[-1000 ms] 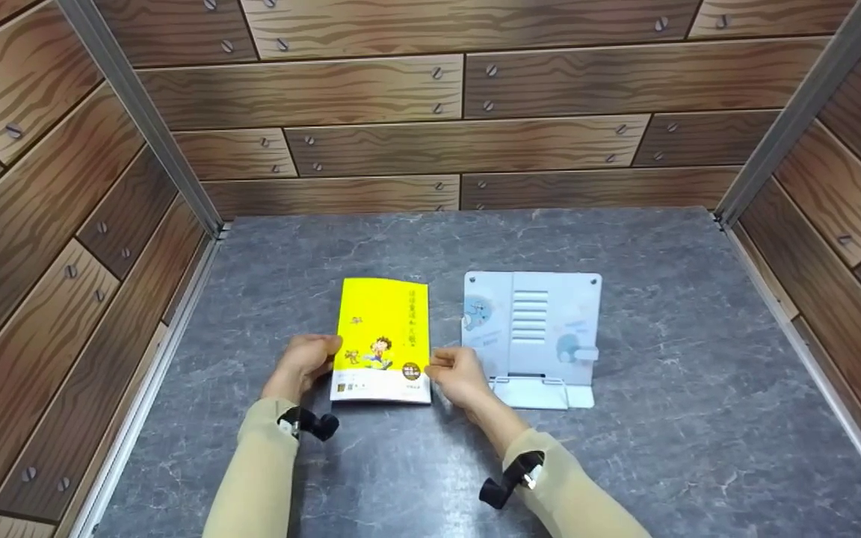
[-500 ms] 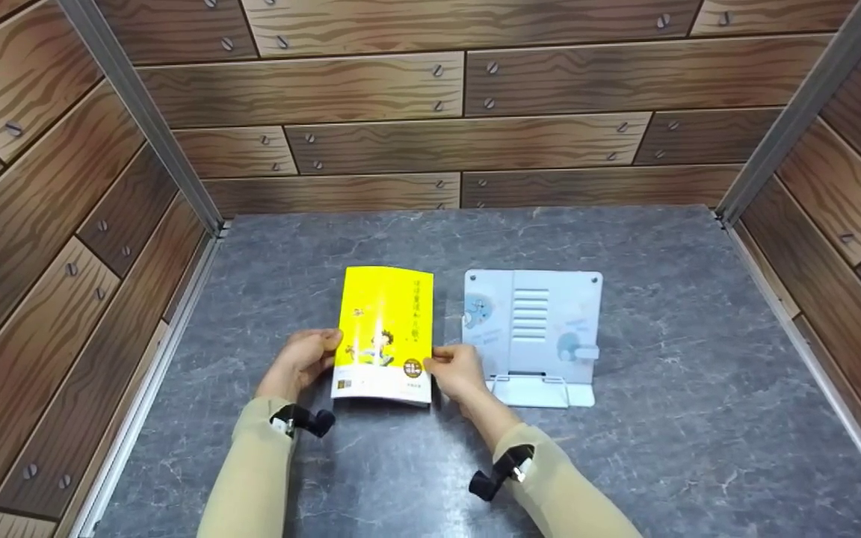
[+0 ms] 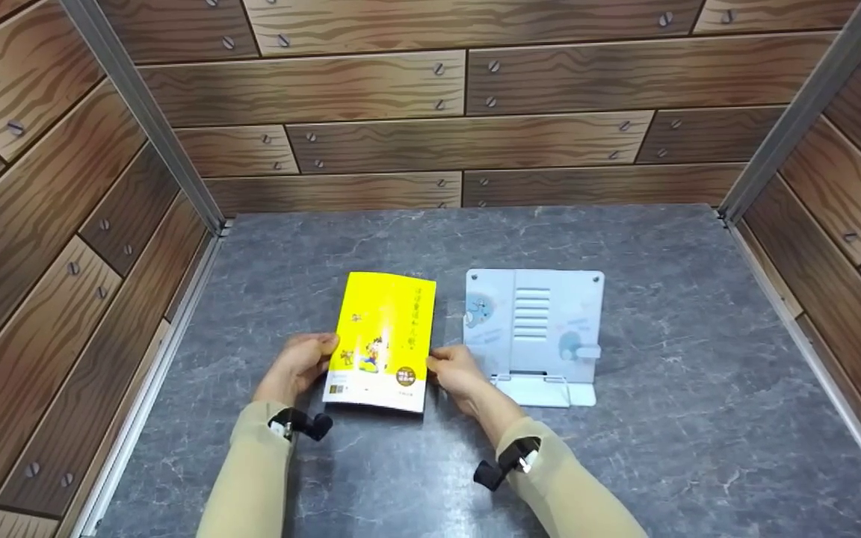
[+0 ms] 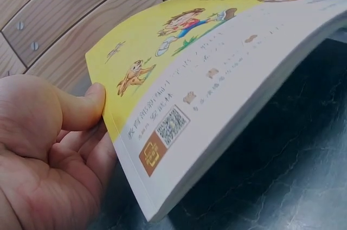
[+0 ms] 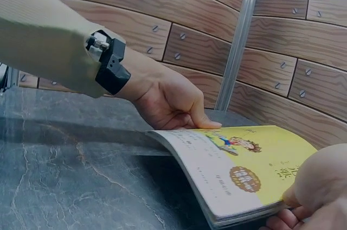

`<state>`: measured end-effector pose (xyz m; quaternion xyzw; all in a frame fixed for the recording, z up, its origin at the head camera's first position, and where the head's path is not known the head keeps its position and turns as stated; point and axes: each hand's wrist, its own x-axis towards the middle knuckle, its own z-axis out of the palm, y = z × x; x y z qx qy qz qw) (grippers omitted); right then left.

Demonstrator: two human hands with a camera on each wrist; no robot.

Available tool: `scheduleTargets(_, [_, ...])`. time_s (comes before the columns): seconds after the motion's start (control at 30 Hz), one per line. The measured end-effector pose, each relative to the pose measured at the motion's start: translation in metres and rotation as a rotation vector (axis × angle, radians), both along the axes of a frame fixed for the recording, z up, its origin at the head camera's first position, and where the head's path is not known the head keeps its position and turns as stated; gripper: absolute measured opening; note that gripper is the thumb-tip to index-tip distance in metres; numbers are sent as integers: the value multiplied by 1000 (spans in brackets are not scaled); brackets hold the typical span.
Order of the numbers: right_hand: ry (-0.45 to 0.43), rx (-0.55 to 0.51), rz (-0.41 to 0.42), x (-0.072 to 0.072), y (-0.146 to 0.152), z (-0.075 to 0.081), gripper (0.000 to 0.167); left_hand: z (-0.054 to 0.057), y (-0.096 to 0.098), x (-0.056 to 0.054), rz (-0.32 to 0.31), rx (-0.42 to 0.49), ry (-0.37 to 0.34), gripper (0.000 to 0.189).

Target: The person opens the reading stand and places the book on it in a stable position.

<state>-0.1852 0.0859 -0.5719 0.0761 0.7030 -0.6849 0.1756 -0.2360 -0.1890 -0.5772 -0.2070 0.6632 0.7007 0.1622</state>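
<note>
A yellow paperback book (image 3: 382,321) with a white lower band and a cartoon child on its cover is held up off the table, its cover slightly bowed. On its left edge my left hand (image 3: 298,365) pinches it, thumb on the cover and fingers beneath, as the left wrist view shows with the left hand (image 4: 54,148). Gripping the opposite edge is my right hand (image 3: 462,377), its thumb also on top in the right wrist view. Just right of that hand stands a pale blue book stand (image 3: 531,321) with a wire ledge at its foot.
The grey marbled table (image 3: 670,448) lies under everything. Wood-patterned panels (image 3: 371,82) wall the back and both sides, with metal posts (image 3: 154,127) in the corners. Wrist cameras sit on both sleeves.
Both hands have kept hold of the book. It first tipped and shifted away, then came back nearer, its lower edge now lower and turned a little to the left. The stand stays put.
</note>
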Motion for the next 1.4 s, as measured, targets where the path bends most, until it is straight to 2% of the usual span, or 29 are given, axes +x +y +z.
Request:
scheduleTargets(0.3, [21,36,-19,0,-1,-2,31,-3,-2,4,12,-35,-14,33])
scheduleTargets(0.57, [4,-77,-38,2,-2,-3,30,-5,-3,4,8,-22,-8,33])
scheduleTargets(1.1, [-3,-198,-60,4,-1,0,31,-3,-9,7,12,14,-18,34])
scheduleTargets(1.4, [5,-203,-61,5,5,10,28,3,-6,9,-6,38,27,33])
